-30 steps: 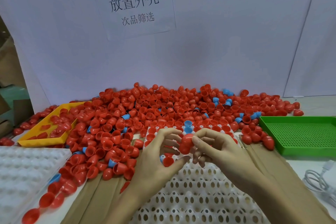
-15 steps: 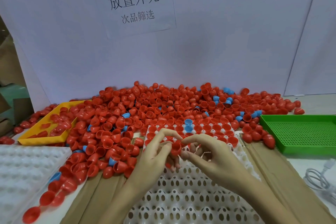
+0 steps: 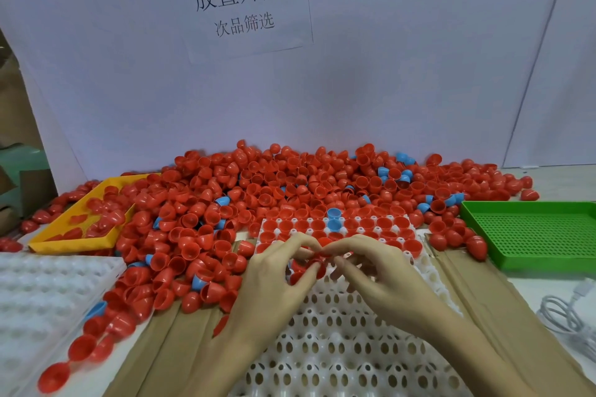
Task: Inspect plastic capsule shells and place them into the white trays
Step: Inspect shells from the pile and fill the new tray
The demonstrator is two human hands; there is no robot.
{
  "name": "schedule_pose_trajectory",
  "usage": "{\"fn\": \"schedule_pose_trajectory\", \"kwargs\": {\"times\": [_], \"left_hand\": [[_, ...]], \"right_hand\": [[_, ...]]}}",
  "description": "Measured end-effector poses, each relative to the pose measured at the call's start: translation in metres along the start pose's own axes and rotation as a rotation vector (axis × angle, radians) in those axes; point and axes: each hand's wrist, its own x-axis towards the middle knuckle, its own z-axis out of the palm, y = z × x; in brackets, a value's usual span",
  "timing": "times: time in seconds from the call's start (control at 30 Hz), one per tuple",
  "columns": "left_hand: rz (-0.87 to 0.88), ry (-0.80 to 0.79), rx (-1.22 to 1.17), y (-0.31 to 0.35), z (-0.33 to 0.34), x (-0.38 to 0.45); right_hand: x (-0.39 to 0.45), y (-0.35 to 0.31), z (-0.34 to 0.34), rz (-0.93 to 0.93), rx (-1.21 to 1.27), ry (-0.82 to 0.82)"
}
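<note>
Both hands have dropped closer to the white tray (image 3: pixel 325 325). Left hand (image 3: pixel 274 280) and right hand (image 3: pixel 380 274) pinch a red shell (image 3: pixel 317 262) with curled fingers just above the filled rows. Best seat it cup-up in the next free socket.

one view only — a wide-angle camera worn on the person's head, looking forward and down across the worktop, so no second view shares any of the scene. it sits close above the left hand (image 3: pixel 274 287) and right hand (image 3: pixel 383 280), which meet near the middle of the frame over the white tray (image 3: pixel 338 348), with both forearms running out at the bottom edge. farther off it faces the white backboard (image 3: pixel 419 74) square on — the paper sign (image 3: pixel 238 3) sits top centre, and straight edges bow outward toward the corners.
</note>
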Motion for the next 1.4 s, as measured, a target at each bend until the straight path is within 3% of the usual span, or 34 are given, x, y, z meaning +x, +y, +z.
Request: {"fn": "schedule_pose_trajectory", "kwargs": {"times": [0.17, 0.47, 1.0, 1.1, 1.2, 1.4], "left_hand": [[-0.023, 0.003, 0.041, 0.002, 0.006, 0.001], [0.023, -0.024, 0.303, -0.007, 0.012, 0.002], [0.193, -0.101, 0.36, -0.012, 0.014, -0.003], [0.103, -0.068, 0.288, -0.017, 0.009, 0.004], [-0.064, 0.064, 0.198, -0.038, -0.01, 0.022], [-0.299, 0.072, 0.481, -0.1, -0.058, 0.058]], "right_hand": [[0.0, 0.001, 0.001, -0.039, -0.146, 0.047], [0.002, -0.005, -0.013, -0.007, -0.094, 0.192], [0.002, -0.003, -0.017, 0.025, -0.104, 0.211], [0.003, -0.001, -0.018, 0.029, -0.092, 0.215], [0.003, 0.002, -0.019, 0.037, -0.064, 0.219], [0.004, 0.004, -0.021, 0.037, -0.044, 0.234]]}}
